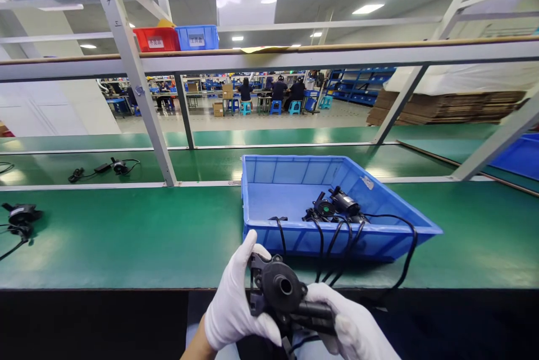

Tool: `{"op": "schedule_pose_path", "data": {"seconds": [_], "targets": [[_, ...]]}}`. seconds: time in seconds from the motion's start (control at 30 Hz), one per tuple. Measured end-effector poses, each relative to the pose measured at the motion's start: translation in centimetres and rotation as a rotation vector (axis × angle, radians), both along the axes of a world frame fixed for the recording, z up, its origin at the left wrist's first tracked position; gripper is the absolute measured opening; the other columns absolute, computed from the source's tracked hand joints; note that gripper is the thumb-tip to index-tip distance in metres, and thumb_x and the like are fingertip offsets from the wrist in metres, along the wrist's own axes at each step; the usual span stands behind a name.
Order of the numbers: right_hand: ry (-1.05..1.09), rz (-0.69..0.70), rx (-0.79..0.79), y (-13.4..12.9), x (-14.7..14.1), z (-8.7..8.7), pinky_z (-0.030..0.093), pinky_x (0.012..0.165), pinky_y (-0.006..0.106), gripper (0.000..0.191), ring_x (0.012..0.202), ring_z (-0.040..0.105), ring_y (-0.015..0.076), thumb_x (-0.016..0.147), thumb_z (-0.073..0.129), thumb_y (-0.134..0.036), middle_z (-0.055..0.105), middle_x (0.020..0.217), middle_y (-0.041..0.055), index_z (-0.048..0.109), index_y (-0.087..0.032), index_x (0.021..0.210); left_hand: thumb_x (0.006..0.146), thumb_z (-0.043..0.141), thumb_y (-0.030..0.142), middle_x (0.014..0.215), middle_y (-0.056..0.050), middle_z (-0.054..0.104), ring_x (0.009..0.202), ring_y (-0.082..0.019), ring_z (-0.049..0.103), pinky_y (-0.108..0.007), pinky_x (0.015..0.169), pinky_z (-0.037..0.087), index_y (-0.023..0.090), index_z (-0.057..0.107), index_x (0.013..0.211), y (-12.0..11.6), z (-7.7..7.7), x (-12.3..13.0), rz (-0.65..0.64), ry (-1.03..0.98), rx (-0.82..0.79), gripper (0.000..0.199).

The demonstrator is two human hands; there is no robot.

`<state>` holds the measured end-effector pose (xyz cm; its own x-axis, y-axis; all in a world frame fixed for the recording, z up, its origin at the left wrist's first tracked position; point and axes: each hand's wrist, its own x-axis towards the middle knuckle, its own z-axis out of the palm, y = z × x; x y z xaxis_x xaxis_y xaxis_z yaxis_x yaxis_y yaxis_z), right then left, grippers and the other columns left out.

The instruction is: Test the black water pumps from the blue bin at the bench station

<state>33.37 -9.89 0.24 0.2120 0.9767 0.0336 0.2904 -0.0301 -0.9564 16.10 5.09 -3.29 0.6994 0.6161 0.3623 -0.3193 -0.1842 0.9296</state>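
Item 1: red bin (168, 45), on the long shelf (357, 58), toward its left end; white label (155, 42), black Chinese characters, reads "不良品".

Item 2: blue bin (210, 41), same shelf, just beside the red bin's right edge; pale label (196, 40), dark characters, reads "工具盒".

Item 3: slanted metal upright (138, 76), left of centre; dark handwritten marks near its top end, illegible.

Item 4: black cylindrical motor (344, 201), inside the blue crate (273, 167), toward the right wall; white label, print too small to read.
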Motion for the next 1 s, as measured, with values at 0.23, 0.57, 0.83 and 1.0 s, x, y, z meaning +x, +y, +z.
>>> {"op": "schedule_pose_path", "data": {"seconds": [0.23, 0.57, 0.83, 1.0], "targets": [[0.132, 0.008, -0.089, 0.5, 1.2, -2.2, 0.036, 0.054, 0.023, 0.087, 0.056, 0.033, 0.0126, 0.083, 0.037, -0.1, 0.038, 0.061, -0.0037, 0.071, -0.02, 0.096, 0.059, 0.084, 0.08, 0.13, -0.013, 0.057, 0.114, -0.031, 0.062, -0.044, 0.111, 0.041, 0.023, 0.025, 0.169, -0.3, 0.5, 0.2, 0.019, 0.027, 0.023, 0.137], [-0.185, 0.059, 0.23, 0.6, 2.7, -0.3, 0.061, 0.085, 0.031, 0.061, 0.084, 0.074, 0.0236, 0.095, 0.053, -0.081, 0.078, 0.092, 0.0084, 0.084, -0.029, 0.098, 0.052, 0.102, 0.051, 0.171, -0.017, 0.031, 0.148, -0.041, 0.045, -0.054, 0.129, 0.023, 0.037, 0.022, 0.169, 0.0, -1.2, -3.0, 0.191, -0.075, 0.181, 0.143], [-0.109, 0.019, 0.062, 2.4, 0.8, 1.2, 0.055, 0.061, 0.025, 0.075, 0.062, 0.065, 0.0193, 0.089, 0.051, -0.089, 0.069, 0.068, 0.0057, 0.07, -0.02, 0.068, 0.083, 0.072, 0.077, 0.125, -0.013, 0.067, 0.113, -0.03, 0.065, -0.042, 0.106, 0.05, 0.022, 0.063, 0.134, -1.8, 0.3, -0.4, 0.065, -0.021, -0.184, 0.076], [-0.155, -0.033, -0.095, 5.1, -1.4, 3.6, 0.057, 0.076, 0.031, 0.047, 0.083, 0.07, 0.0244, 0.087, 0.062, -0.069, 0.074, 0.084, 0.0064, 0.068, -0.022, 0.082, 0.097, 0.042, 0.082, 0.126, -0.01, 0.068, 0.129, -0.028, 0.06, -0.042, 0.12, 0.04, 0.022, 0.063, 0.13, -1.7, 1.7, 0.1, -0.09, -0.146, -0.604, 0.072]]}}
